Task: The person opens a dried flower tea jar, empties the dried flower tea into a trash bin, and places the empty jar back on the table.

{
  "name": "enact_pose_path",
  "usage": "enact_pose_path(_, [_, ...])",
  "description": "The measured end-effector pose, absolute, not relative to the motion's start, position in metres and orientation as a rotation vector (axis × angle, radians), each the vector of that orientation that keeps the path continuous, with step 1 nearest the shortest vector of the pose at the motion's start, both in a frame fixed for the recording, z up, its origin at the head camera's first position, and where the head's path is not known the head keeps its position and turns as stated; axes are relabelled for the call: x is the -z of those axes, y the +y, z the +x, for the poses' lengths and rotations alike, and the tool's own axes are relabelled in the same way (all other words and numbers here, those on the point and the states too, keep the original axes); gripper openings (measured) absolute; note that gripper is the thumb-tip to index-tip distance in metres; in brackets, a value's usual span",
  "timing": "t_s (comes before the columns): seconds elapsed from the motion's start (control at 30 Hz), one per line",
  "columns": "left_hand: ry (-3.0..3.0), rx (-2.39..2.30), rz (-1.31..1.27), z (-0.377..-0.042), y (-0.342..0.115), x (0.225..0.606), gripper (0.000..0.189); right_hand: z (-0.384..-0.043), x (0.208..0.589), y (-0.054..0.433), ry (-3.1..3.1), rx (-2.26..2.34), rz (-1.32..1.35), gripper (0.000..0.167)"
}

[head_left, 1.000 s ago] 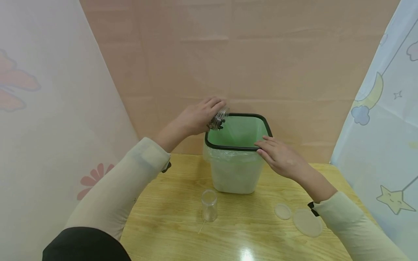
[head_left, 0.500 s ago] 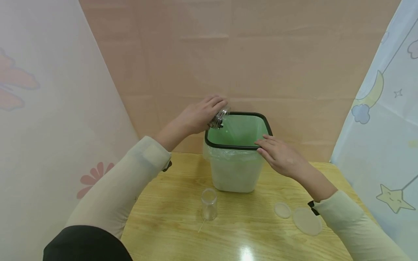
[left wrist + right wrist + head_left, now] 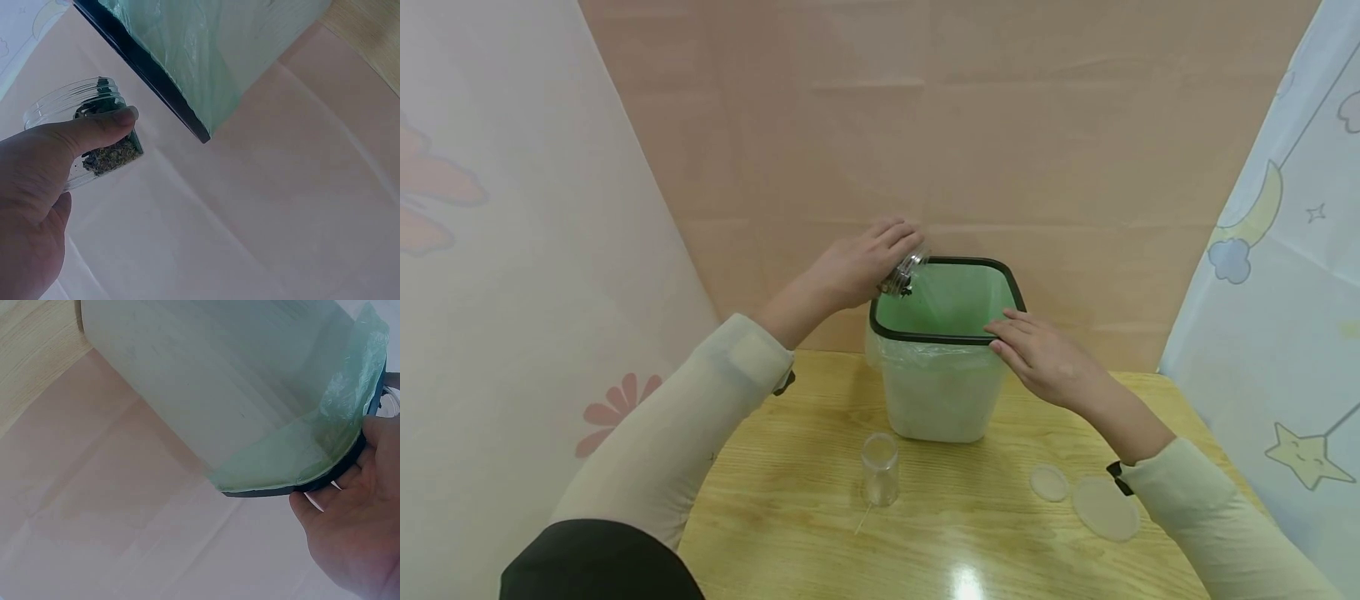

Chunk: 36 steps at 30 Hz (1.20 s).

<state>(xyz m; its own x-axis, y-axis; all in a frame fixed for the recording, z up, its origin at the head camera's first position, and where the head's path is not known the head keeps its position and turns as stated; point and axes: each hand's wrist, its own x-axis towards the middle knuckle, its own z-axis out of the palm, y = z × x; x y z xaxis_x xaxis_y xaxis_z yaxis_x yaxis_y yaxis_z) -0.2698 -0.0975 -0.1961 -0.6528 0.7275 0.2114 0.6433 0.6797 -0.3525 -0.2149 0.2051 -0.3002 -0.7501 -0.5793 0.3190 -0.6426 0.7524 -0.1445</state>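
My left hand [image 3: 865, 262] grips a small clear screw-top jar [image 3: 94, 125], its threaded mouth without a lid. Dark, dried leaf-like bits [image 3: 112, 156] lie inside. The jar is tilted at the left rim of a bin [image 3: 940, 400], which has a black rim and a pale green plastic liner. My right hand [image 3: 1048, 358] rests on the rim's front right corner, fingers laid across it. In the right wrist view its thumb touches the black rim [image 3: 331, 478]. The fingers of my left hand hide part of the jar in the head view.
A clear cylindrical container [image 3: 880, 471] stands on the wooden table [image 3: 790, 517] before the bin, a thin pale stick [image 3: 862, 521] beside its base. Two round translucent discs, one small [image 3: 1048, 483] and one larger [image 3: 1107, 508], lie at the right. Cloth walls surround the table.
The dark bits showing at the jar in the head view look slightly fewer than a second ago. Both hands keep nearly the same place.
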Motion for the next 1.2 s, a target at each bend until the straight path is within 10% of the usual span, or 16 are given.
enact_pose_path(1.2, [-2.446,-0.395,-1.118,-0.273,-0.096,0.2008,0.07,-0.2166,0.3021,0.2053,-2.684,-0.337,0.958,0.037])
